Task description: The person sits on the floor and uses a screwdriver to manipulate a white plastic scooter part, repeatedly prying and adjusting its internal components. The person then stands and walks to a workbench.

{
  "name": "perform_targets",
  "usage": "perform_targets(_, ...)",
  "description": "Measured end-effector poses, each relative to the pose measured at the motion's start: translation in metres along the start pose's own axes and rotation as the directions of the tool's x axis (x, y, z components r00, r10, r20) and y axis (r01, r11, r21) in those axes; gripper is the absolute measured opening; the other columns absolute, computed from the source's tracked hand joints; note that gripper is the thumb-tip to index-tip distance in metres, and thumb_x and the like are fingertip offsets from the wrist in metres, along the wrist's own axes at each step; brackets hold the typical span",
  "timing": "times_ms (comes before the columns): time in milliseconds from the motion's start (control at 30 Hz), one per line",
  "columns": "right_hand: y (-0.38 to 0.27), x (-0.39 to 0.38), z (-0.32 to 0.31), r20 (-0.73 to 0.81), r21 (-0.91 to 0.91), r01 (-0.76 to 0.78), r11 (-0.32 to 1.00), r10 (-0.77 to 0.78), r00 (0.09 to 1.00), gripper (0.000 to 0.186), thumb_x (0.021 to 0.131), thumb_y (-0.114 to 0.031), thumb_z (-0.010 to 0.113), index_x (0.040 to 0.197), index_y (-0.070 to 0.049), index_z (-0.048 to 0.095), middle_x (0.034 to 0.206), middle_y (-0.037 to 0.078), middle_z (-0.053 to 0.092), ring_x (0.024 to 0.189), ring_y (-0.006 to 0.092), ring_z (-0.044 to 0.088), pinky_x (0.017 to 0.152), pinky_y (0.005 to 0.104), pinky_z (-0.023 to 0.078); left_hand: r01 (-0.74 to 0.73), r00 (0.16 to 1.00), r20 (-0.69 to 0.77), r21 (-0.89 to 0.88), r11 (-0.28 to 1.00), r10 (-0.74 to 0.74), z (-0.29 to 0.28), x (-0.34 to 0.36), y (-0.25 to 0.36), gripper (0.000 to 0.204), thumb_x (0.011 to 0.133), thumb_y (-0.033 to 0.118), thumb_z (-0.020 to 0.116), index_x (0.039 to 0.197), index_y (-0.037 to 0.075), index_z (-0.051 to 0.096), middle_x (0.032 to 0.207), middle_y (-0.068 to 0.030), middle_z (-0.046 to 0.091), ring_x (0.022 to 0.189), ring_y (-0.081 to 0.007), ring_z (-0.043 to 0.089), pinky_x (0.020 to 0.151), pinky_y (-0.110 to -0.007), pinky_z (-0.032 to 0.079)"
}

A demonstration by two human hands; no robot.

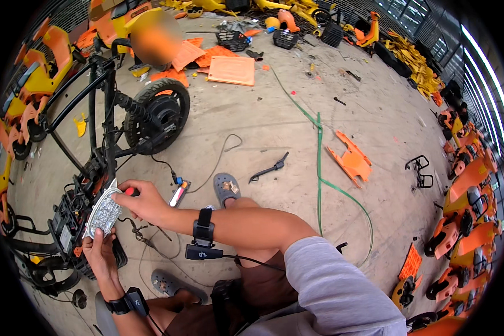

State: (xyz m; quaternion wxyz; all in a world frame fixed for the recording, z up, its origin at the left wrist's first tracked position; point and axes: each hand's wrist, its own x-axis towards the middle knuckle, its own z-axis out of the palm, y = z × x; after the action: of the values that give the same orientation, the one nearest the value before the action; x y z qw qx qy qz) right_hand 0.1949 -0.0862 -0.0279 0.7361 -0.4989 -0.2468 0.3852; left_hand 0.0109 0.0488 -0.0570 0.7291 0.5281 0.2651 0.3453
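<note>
Curved silvery panel (105, 214) is held up at left, overlapping the black vehicle frame (110, 134) in view; left hand (99, 256) pinches its lower end, thumb on the face — probably to steady it; right hand (144, 203) curls closed about a red-ended piece (132, 191), fingers at the upper part, likely for close work — tip hidden; panel looks rounded, pale-rimmed, grey face rough and mottled.
</note>
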Motion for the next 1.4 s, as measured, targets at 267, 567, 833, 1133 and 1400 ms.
perform_targets(267, 0.033, 0.018, 0.005, 0.047, -0.167, 0.312, 0.935, -0.308, 0.950, 0.038, 0.086, -0.029, 0.072, 0.100, 0.005, 0.065, 0.069, 0.004, 0.060, 0.054, 0.0066, 0.051, 0.044, 0.0248, 0.039, -0.055, 0.997, -0.032, 0.250, 0.967, 0.065, -0.002, -0.008, 0.009, 0.048, 0.089, 0.012, 0.067, 0.133, -0.001, 0.051, 0.104, -0.0089, 0.067, 0.077, -0.0150, 0.066, 0.065, -0.024, 0.051)
perform_targets(567, 0.020, 0.015, 0.008, 0.058, 0.001, -0.018, 1.000, 0.018, 0.998, 0.032, 0.089, -0.032, 0.068, 0.089, 0.000, 0.065, 0.060, 0.001, 0.055, 0.041, 0.0082, 0.047, 0.037, 0.0237, 0.034, 0.022, 0.999, -0.044, 0.219, 0.976, -0.012, -0.001, -0.019, 0.016, 0.039, 0.090, 0.012, 0.067, 0.124, -0.002, 0.053, 0.095, -0.0078, 0.066, 0.063, -0.0156, 0.065, 0.059, -0.026, 0.052)
perform_targets(833, 0.025, 0.021, 0.010, -0.011, 0.023, 0.049, 0.999, -0.048, 0.999, 0.030, 0.083, -0.027, 0.075, 0.075, -0.001, 0.062, 0.052, 0.001, 0.051, 0.037, 0.0076, 0.044, 0.034, 0.0251, 0.031, 0.065, 0.995, -0.087, 0.087, 0.994, -0.058, 0.013, -0.020, 0.017, 0.037, 0.098, 0.030, 0.055, 0.117, -0.001, 0.054, 0.095, -0.0091, 0.066, 0.061, -0.0173, 0.064, 0.058, -0.028, 0.053)
perform_targets(1133, 0.013, 0.015, -0.008, -0.005, -0.053, -0.054, 0.997, 0.054, 0.999, 0.033, 0.082, -0.034, 0.076, 0.081, -0.003, 0.063, 0.059, -0.001, 0.053, 0.043, 0.0064, 0.045, 0.036, 0.0239, 0.032, 0.087, 0.996, -0.039, 0.035, 0.996, -0.085, 0.025, -0.014, 0.017, 0.040, 0.101, 0.036, 0.047, 0.117, 0.001, 0.055, 0.097, -0.0100, 0.067, 0.063, -0.0173, 0.063, 0.057, -0.030, 0.051)
perform_targets(1400, 0.007, 0.013, -0.032, 0.036, -0.147, -0.053, 0.988, 0.059, 0.998, 0.040, 0.078, -0.040, 0.079, 0.083, -0.003, 0.064, 0.060, -0.001, 0.054, 0.044, 0.0069, 0.048, 0.037, 0.0238, 0.036, 0.110, 0.994, 0.002, 0.120, 0.987, -0.111, 0.034, -0.011, 0.011, 0.042, 0.101, 0.031, 0.046, 0.130, 0.001, 0.050, 0.109, -0.0080, 0.066, 0.074, -0.0161, 0.065, 0.058, -0.030, 0.052)
